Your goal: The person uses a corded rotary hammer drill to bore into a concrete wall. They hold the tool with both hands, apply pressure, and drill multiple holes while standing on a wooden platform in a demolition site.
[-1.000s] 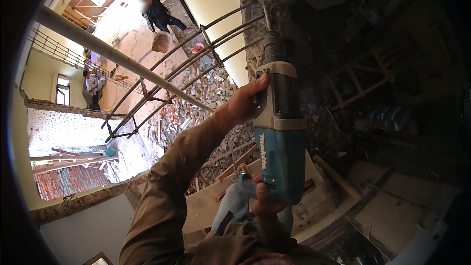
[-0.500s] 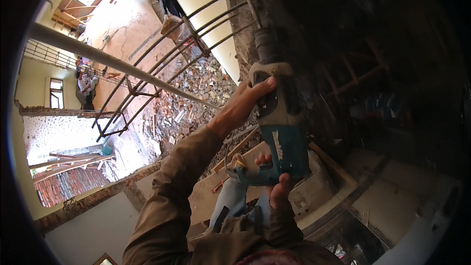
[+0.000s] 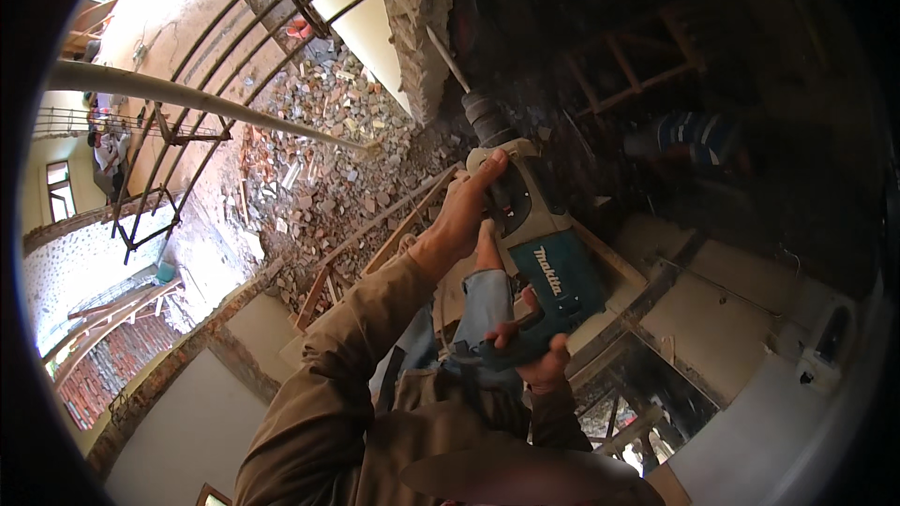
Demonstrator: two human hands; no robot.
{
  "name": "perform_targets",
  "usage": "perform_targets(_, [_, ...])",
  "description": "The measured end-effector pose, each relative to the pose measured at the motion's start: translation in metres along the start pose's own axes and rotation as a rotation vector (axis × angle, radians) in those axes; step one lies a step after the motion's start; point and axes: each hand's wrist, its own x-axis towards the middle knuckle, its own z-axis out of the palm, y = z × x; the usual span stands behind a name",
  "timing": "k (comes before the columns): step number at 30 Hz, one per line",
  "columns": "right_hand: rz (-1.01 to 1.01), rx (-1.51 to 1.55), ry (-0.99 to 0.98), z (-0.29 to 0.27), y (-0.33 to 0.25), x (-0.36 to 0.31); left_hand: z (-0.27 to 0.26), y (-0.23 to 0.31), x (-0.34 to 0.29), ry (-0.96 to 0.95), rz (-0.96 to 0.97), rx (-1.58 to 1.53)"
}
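A teal and beige demolition hammer [image 3: 553, 267] points away from me, its front end up and to the left. My left hand [image 3: 464, 211] is wrapped around the beige front housing, thumb on top. The rear handle sits in my right hand [image 3: 539, 356], with the fingers curled round it. A long chisel bit [image 3: 447, 58] sticks out of the dark chuck [image 3: 487, 117]. Its tip is beside the rough broken edge of a masonry wall [image 3: 427, 47]; I cannot tell whether they touch.
Steel reinforcing bars [image 3: 211, 66] and a long pale pole [image 3: 187, 94] cross the left side. Rubble [image 3: 323, 150] covers the floor far below, beside wooden boards [image 3: 403, 230]. A person in a striped top [image 3: 694, 136] is in the dark at right. Another person [image 3: 111, 155] is far left.
The hammer has come lower in view and tilted left, its bit swinging away from the upright line of before. The surroundings have shifted left with my head. Both hands keep their grip.
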Motion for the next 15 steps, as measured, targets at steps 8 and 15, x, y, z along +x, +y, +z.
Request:
perform_targets(8, [0.032, 0.156, 0.339, -0.004, 0.013, -0.016, -0.056, -0.053, 0.003, 0.162, -0.252, -0.063])
perform_targets(15, [0.111, 0.13, 0.334, -0.006, 0.003, -0.017, -0.104, -0.085, -0.017, 0.077, -0.406, -0.344])
